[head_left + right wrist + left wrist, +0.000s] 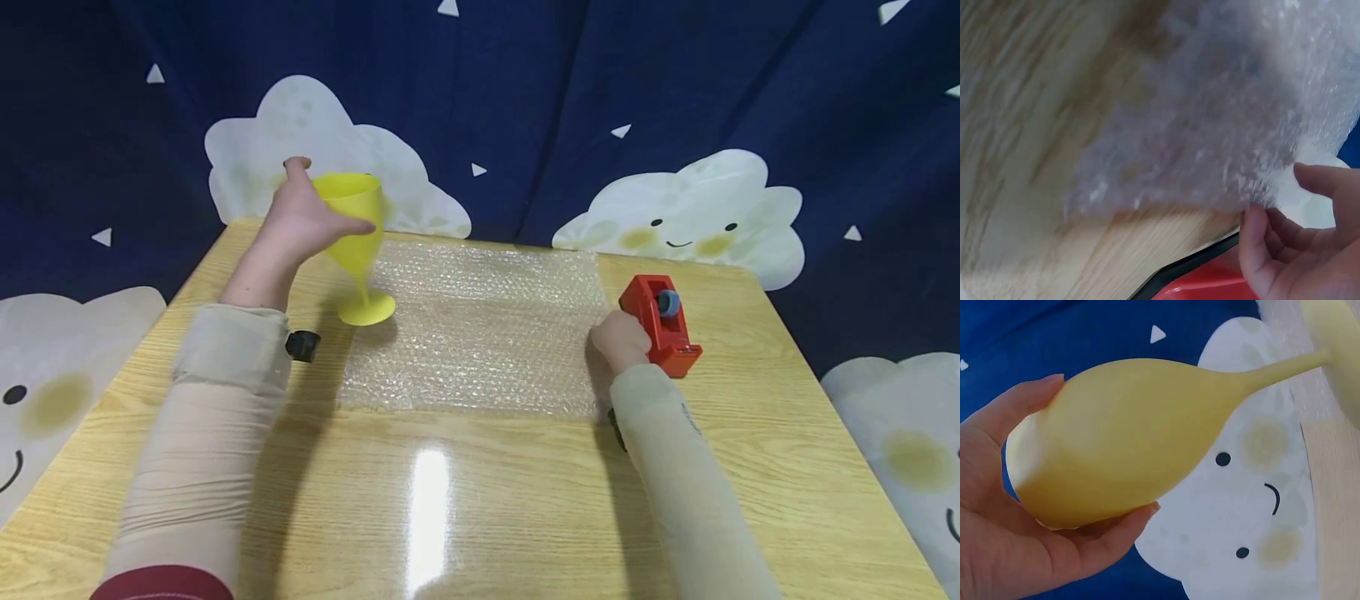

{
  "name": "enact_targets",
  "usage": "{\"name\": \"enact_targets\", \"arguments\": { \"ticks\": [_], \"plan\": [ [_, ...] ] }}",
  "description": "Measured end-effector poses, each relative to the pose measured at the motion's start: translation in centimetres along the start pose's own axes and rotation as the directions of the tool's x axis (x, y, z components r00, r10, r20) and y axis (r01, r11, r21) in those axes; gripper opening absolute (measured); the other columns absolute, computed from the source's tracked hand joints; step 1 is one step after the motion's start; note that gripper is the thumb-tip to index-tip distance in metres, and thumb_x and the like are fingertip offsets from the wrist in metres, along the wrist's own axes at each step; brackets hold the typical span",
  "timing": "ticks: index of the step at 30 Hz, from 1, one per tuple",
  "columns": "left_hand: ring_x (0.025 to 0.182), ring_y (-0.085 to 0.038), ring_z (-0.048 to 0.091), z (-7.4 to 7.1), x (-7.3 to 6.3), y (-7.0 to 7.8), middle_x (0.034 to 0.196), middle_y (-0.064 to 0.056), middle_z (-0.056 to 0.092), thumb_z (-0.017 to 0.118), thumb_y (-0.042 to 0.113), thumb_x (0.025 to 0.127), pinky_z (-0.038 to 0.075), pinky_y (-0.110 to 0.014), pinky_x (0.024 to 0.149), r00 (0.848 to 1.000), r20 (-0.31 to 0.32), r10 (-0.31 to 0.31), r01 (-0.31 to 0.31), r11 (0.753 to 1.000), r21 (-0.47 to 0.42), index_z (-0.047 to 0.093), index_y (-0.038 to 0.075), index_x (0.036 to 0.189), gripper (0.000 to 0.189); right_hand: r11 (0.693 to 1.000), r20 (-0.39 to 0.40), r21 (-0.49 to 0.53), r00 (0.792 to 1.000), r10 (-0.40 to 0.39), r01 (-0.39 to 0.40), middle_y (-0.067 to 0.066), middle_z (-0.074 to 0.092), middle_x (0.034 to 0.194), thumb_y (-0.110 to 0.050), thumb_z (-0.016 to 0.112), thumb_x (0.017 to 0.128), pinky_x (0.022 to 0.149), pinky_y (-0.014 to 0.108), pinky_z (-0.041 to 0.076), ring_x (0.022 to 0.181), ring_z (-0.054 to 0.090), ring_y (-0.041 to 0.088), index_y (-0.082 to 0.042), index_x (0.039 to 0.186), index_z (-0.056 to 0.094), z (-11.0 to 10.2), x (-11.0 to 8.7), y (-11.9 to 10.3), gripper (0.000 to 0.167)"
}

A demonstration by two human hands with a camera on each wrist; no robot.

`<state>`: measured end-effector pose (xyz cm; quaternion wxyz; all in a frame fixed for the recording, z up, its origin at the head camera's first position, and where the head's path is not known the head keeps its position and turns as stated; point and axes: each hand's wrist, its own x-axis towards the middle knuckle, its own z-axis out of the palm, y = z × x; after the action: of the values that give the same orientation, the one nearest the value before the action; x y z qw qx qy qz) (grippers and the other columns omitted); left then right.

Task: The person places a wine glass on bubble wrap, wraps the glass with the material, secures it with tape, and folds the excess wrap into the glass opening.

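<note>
My left hand [300,212] grips a yellow goblet [1129,437] round its bowl, thumb on one side and fingers on the other. Stem and round foot point down over the left edge of the bubble wrap [480,342]; a shadow beside the foot suggests it is slightly off the table. Clear and flat, the wrap covers the middle of the table. At its right edge, my right hand [621,340] has curled fingers. The right wrist view shows this hand [1304,244] pinching the wrap's edge [1247,187], though the contact is partly blurred.
A red tape dispenser [660,325] with a blue roll stands just right of my right hand. The wooden table [495,492] reaches back to a dark blue curtain [510,83] printed with clouds.
</note>
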<state>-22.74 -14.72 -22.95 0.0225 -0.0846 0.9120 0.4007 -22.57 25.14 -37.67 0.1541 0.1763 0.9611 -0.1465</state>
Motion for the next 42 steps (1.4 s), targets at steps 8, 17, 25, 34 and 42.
{"name": "enact_targets", "arguments": {
  "ticks": [8,17,25,34,42],
  "plan": [
    [0.118,-0.03,0.043,2.0,-0.2,1.2,0.137,-0.021,0.038,0.076,0.03,0.074,0.036,-0.043,0.105,0.998,0.069,0.016,-0.007,0.992,-0.127,-0.004,0.012,0.145,0.109,0.997,-0.014,0.041,0.998,-0.064,0.065,0.009,0.048,0.066,-0.003,0.046,0.079,0.054,0.028,0.037,0.064,0.047,0.025,-0.002,0.073,0.051,0.2,0.6,0.2,0.008],
    [0.118,-0.027,0.039,5.8,0.8,2.6,0.135,-0.019,0.035,0.075,0.026,0.075,0.036,-0.038,0.104,0.978,0.205,0.042,0.014,0.964,-0.264,0.011,-0.001,0.14,0.095,0.987,0.048,0.151,0.997,-0.055,0.047,0.005,0.05,0.058,-0.005,0.049,0.077,0.047,0.025,0.038,0.054,0.047,0.02,-0.005,0.066,0.051,0.0,0.8,-0.2,0.012],
    [0.117,-0.024,0.042,10.5,1.4,4.3,0.133,-0.014,0.038,0.075,0.026,0.075,0.037,-0.034,0.103,0.958,0.283,0.053,0.055,0.932,-0.358,0.02,0.0,0.139,0.089,0.983,0.119,0.185,0.992,-0.035,0.013,0.002,0.048,0.053,-0.008,0.049,0.084,0.047,0.024,0.039,0.05,0.048,0.017,-0.007,0.064,0.05,0.3,1.9,0.0,0.02],
    [0.108,-0.021,0.051,15.4,1.5,5.5,0.129,-0.012,0.048,0.075,0.026,0.076,0.044,-0.032,0.095,0.925,0.374,0.071,0.117,0.883,-0.455,0.03,0.0,0.137,0.08,0.97,0.097,0.24,0.993,-0.063,0.038,0.002,0.05,0.055,-0.004,0.047,0.084,0.046,0.021,0.045,0.046,0.052,0.01,-0.006,0.065,0.049,0.7,2.5,0.0,0.02],
    [0.084,-0.014,0.053,18.6,1.0,6.3,0.108,-0.008,0.055,0.073,0.026,0.077,0.046,-0.023,0.072,0.896,0.44,0.055,0.182,0.859,-0.478,0.045,-0.001,0.125,0.062,0.972,0.1,0.231,0.993,-0.061,0.036,0.003,0.051,0.057,-0.005,0.048,0.086,0.046,0.022,0.046,0.046,0.051,0.011,-0.004,0.067,0.052,0.6,2.4,-0.1,0.019]
  ]
}}
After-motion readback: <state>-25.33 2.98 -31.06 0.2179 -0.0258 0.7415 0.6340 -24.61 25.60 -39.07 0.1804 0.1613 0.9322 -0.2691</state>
